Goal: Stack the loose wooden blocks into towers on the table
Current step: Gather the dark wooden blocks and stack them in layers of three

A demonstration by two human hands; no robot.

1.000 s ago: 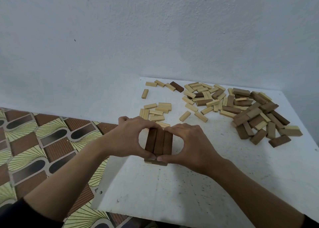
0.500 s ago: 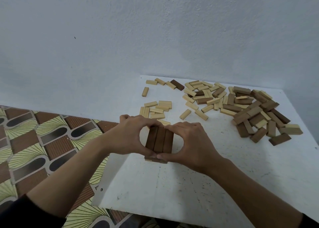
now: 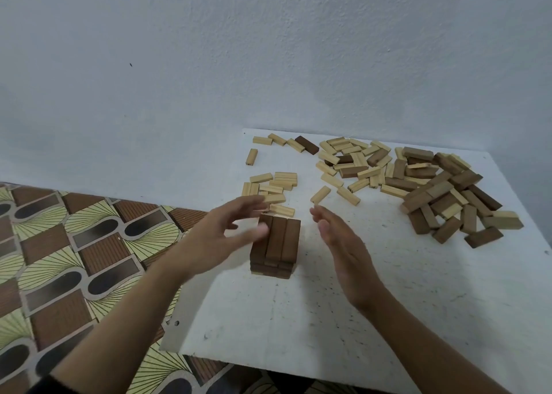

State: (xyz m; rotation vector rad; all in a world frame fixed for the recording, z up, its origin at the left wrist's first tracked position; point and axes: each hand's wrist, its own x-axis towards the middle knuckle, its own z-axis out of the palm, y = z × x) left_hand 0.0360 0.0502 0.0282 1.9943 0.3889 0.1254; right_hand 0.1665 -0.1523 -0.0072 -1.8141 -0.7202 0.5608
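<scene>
Head view: short tower [image 3: 276,244], three dark blocks across the top layer, stands near the left front of the white table [image 3: 328,319]. Left hand [image 3: 222,237] is motion-blurred, fingers spread, holding nothing, thumb over the tower's left edge; contact unclear. Right hand [image 3: 343,244] is flat-fingered, empty, just right of the tower, not touching. Loose blocks [image 3: 433,190] are piled at far right.

wall [image 3: 268,50]: pale blue, textured | floor [image 3: 59,244]: brown-yellow patterned | table [image 3: 298,319]: white, scuffed
</scene>
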